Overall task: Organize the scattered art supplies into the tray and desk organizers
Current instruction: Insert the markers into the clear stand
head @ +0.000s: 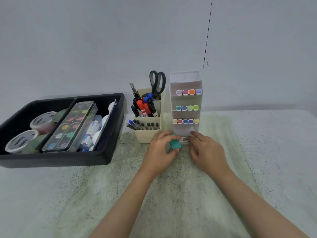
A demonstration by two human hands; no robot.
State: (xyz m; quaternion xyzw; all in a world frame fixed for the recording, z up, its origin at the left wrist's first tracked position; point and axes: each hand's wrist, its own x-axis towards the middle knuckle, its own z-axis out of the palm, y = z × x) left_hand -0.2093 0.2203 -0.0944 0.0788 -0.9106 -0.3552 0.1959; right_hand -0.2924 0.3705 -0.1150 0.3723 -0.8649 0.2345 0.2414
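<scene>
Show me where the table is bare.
Bare table right of the clear marker stand, and the strip before the black tray. Crowded: left hand gripping a teal block, right hand, both at the stand's base; cream pen holder close to tray.

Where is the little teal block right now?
In the head view, the small teal rectangular block is pinched in the left hand, right in front of the clear tiered marker stand.

A small teal block [175, 143] tilts at the base of the clear tiered marker organizer [186, 79].
</scene>
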